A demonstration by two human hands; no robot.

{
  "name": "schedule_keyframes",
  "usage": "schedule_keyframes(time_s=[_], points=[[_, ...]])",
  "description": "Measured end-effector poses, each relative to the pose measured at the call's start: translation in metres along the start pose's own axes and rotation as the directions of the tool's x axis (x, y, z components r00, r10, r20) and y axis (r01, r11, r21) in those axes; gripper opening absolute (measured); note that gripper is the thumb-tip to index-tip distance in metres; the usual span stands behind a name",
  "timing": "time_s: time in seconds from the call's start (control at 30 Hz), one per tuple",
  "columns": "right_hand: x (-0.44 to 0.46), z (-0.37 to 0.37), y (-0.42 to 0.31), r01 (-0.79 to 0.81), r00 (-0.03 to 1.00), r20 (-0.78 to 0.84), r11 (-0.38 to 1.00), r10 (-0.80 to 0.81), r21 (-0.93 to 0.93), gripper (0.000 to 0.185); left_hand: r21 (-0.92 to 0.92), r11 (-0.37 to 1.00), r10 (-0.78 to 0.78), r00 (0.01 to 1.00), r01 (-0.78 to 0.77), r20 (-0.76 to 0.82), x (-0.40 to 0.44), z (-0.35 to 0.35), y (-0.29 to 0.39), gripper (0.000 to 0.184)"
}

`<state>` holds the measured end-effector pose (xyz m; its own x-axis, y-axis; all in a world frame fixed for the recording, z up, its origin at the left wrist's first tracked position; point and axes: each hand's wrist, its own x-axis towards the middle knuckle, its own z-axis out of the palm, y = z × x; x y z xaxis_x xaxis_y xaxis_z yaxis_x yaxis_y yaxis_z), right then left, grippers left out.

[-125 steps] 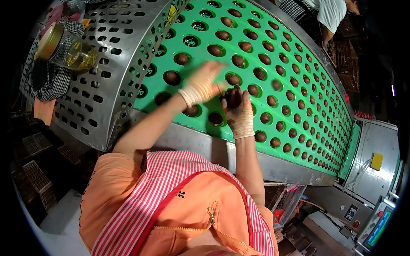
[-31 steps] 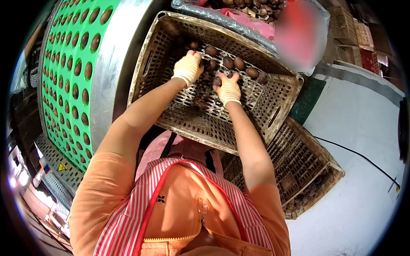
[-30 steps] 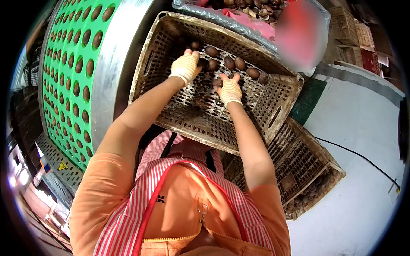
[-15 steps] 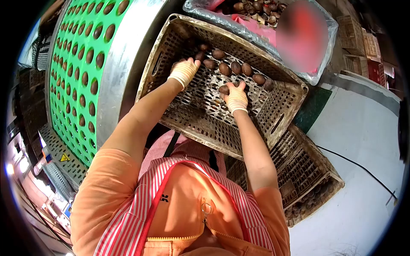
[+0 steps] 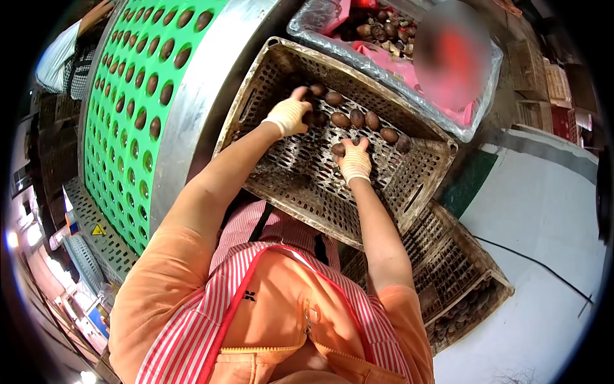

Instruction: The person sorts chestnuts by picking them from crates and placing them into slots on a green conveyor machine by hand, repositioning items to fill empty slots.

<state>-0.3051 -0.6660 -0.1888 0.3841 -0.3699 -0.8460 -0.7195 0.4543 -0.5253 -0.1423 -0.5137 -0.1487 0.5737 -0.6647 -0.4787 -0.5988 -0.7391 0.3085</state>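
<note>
Both my hands reach into a dirty, perforated plastic crate. My left hand, in a pale striped glove with bare fingertips, curls round dark brown round items near the crate's left side. My right hand, gloved alike, is closed on a brown round item near the middle of the crate floor. Several more brown round items lie in a loose row beyond my hands, towards the far wall.
A green conveyor with brown items in its holes runs at the left behind a metal edge. A plastic-lined bin stands beyond the crate. Another crate is at the lower right. A person's white sleeve shows top left.
Four seconds ago my hands were over the green conveyor; now they are in the crate. Since half a second ago my left hand has reached further onto the items, while my right hand keeps its hold.
</note>
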Motion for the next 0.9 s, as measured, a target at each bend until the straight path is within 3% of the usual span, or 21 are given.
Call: schedule_keyframes(time_s=[0.03, 0.07, 0.13, 0.2, 0.3, 0.37, 0.4, 0.47, 0.5, 0.53, 0.57, 0.6, 0.67, 0.73, 0.77, 0.8, 0.83, 0.87, 0.9], points=[[0.027, -0.006, 0.03, 0.21, 0.977, 0.059, 0.906, -0.203, -0.369, 0.059, 0.037, 0.999, 0.014, 0.995, -0.018, 0.096, 0.007, 0.003, -0.001, 0.063], [0.032, -0.011, 0.033, 0.328, 0.942, 0.158, 0.718, -0.296, -0.614, 0.059, 0.075, 0.997, 0.014, 0.982, -0.028, 0.186, 0.015, 0.0, 0.001, 0.066], [0.016, -0.015, 0.022, 0.43, 0.863, 0.319, 0.239, -0.392, -0.87, 0.059, 0.093, 0.995, -0.055, 0.939, 0.025, 0.34, 0.025, -0.007, 0.003, 0.062], [0.023, -0.013, 0.031, 0.443, 0.855, 0.298, 0.3, -0.424, -0.845, 0.057, 0.109, 0.993, -0.092, 0.902, 0.05, 0.421, 0.025, -0.004, 0.005, 0.065], [-0.001, -0.005, 0.02, 0.359, 0.882, 0.254, 0.217, -0.397, -0.908, 0.054, -0.054, 0.983, -0.153, 0.945, 0.176, 0.287, 0.03, 0.062, -0.019, 0.061], [0.011, -0.01, 0.03, 0.407, 0.85, 0.278, 0.222, -0.448, -0.886, 0.056, -0.142, 0.977, -0.13, 0.972, 0.16, 0.195, 0.017, 0.049, -0.008, 0.057], [0.014, -0.013, 0.029, 0.418, 0.851, 0.298, 0.214, -0.433, -0.883, 0.054, -0.105, 0.988, -0.087, 0.976, 0.11, 0.198, 0.003, 0.025, 0.006, 0.055], [0.01, -0.015, 0.023, 0.408, 0.887, 0.233, 0.439, -0.399, -0.8, 0.053, -0.317, 0.945, 0.113, 0.99, -0.082, 0.08, -0.005, 0.01, 0.016, 0.055], [0.022, -0.022, 0.034, 0.45, 0.856, 0.153, 0.568, -0.493, -0.689, 0.055, -0.433, 0.896, 0.124, 0.992, -0.099, 0.029, -0.027, -0.015, 0.022, 0.053], [0.061, -0.04, 0.053, 0.57, 0.822, 0.232, 0.746, -0.52, -0.344, 0.053, -0.539, 0.833, 0.131, 0.991, -0.126, -0.029, -0.048, -0.041, 0.027, 0.051], [0.026, -0.035, 0.028, 0.387, 0.905, 0.221, 0.92, -0.365, -0.063, 0.054, -0.55, 0.797, 0.19, 0.968, -0.249, -0.164, -0.066, -0.056, 0.021, 0.05], [-0.032, -0.023, -0.007, 0.136, 0.947, 0.259, 0.967, -0.191, 0.215, 0.056, -0.539, 0.755, 0.244, 0.923, -0.373, -0.297, -0.09, -0.069, 0.01, 0.05], [-0.084, -0.007, -0.038, 0.141, 0.92, 0.29, 0.915, -0.263, 0.379, 0.065, -0.453, 0.759, 0.205, 0.832, -0.467, -0.515, -0.161, -0.11, -0.025, 0.051], [-0.115, 0.018, -0.062, 0.134, 0.919, 0.259, 0.854, -0.297, 0.503, 0.067, -0.553, 0.771, 0.0, 0.869, -0.316, -0.495, -0.242, -0.14, -0.074, 0.051], [-0.124, 0.037, -0.075, 0.228, 0.883, 0.274, 0.86, -0.38, 0.456, 0.07, -0.489, 0.861, -0.115, 0.883, -0.141, -0.456, -0.275, -0.142, -0.106, 0.053], [-0.132, 0.058, -0.089, 0.322, 0.839, 0.293, 0.852, -0.459, 0.413, 0.073, -0.458, 0.886, -0.232, 0.796, -0.064, -0.559, -0.307, -0.128, -0.138, 0.054], [-0.15, 0.087, -0.11, 0.498, 0.725, 0.425, 0.839, -0.541, 0.22, 0.072, -0.528, 0.849, -0.361, 0.769, 0.036, -0.528, -0.336, -0.118, -0.169, 0.053], [-0.173, 0.122, -0.134, 0.589, 0.736, 0.453, 0.805, -0.502, -0.065, 0.065, -0.505, 0.845, -0.457, 0.724, 0.173, -0.517, -0.362, -0.109, -0.195, 0.053], [-0.172, 0.163, -0.141, 0.869, 0.493, 0.467, 0.442, -0.734, -0.222, 0.056, -0.608, 0.765, -0.56, 0.686, 0.212, -0.465, -0.38, -0.101, -0.216, 0.052]])
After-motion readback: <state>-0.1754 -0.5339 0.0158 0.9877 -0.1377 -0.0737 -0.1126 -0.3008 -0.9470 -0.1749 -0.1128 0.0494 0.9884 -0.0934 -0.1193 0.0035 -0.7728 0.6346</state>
